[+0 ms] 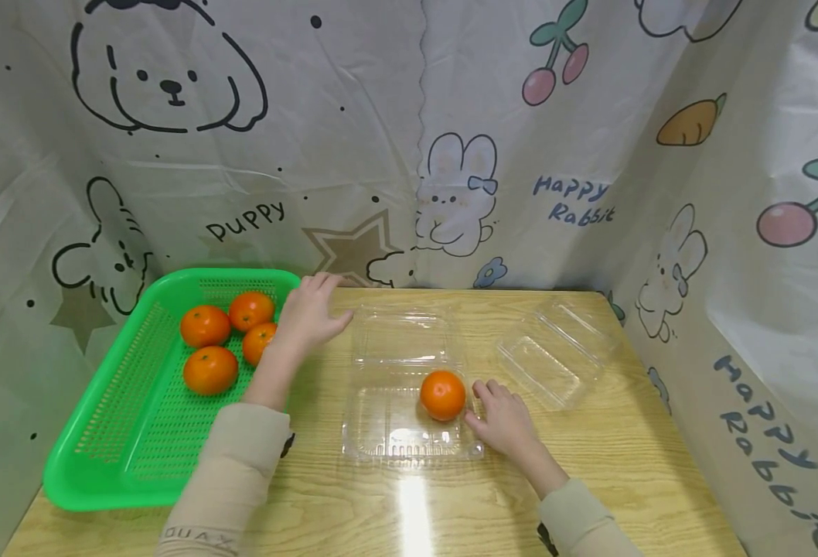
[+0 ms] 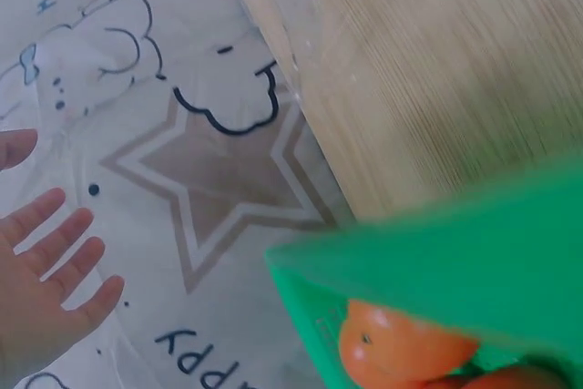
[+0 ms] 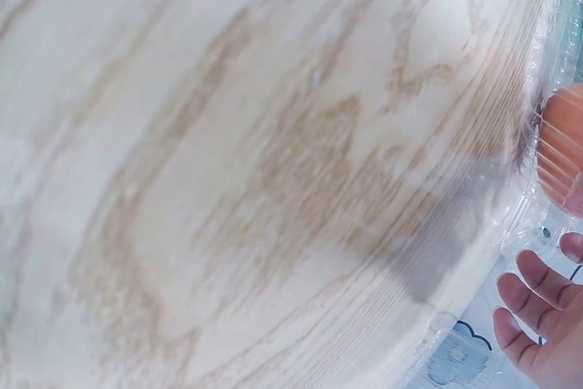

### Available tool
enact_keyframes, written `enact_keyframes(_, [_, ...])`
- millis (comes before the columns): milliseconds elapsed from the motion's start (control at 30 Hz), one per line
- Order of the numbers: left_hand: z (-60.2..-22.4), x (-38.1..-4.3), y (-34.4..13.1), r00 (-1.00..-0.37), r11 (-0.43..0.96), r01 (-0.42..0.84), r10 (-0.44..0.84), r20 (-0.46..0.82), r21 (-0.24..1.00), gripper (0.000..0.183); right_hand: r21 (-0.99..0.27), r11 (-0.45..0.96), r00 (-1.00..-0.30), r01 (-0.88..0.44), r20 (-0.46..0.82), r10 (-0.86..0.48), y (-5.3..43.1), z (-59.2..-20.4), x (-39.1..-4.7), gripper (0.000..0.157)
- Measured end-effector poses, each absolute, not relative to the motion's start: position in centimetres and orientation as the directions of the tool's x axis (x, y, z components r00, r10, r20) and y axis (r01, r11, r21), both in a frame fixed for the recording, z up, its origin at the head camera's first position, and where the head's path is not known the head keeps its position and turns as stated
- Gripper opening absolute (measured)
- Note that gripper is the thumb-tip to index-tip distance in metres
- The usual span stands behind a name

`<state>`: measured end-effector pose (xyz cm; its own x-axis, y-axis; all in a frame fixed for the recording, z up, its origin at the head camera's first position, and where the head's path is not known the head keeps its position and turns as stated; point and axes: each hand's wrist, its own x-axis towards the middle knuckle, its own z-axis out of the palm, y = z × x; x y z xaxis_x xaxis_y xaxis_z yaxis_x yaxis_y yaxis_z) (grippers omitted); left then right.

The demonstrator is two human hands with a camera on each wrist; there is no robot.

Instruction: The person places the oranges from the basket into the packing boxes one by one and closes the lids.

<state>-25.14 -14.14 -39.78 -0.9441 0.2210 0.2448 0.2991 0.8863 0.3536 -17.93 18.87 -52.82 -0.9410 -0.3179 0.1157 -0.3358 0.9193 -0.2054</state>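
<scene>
My left hand (image 1: 309, 311), fingers spread and holding nothing, is over the right rim of the green basket (image 1: 138, 483). Inside the basket are several oranges, among them one orange (image 1: 210, 370) near its middle and another orange (image 2: 401, 348) seen in the left wrist view. A single orange (image 1: 443, 395) sits in the right part of an opened clear plastic clamshell box (image 1: 374, 422). Beside that box's right edge is my right hand (image 1: 505, 419), fingers loosely bent, close to the orange with a small gap. In the right wrist view its fingers (image 3: 533, 293) hold nothing.
A second clear plastic box (image 1: 555, 356) lies on the wooden table (image 1: 353, 510) at the back right. A printed curtain (image 1: 353, 116) hangs along the table's back edge and on both sides.
</scene>
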Motion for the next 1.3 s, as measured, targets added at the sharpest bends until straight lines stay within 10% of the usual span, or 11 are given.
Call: enact_keyframes(1300, [-44.6,-25.2,-22.0,-0.981,0.945,0.135,0.086,0.172,0.297,0.053,-0.202,0.919,-0.939,-0.339,0.131,-0.318,18.7,-52.8,-17.9,0.033])
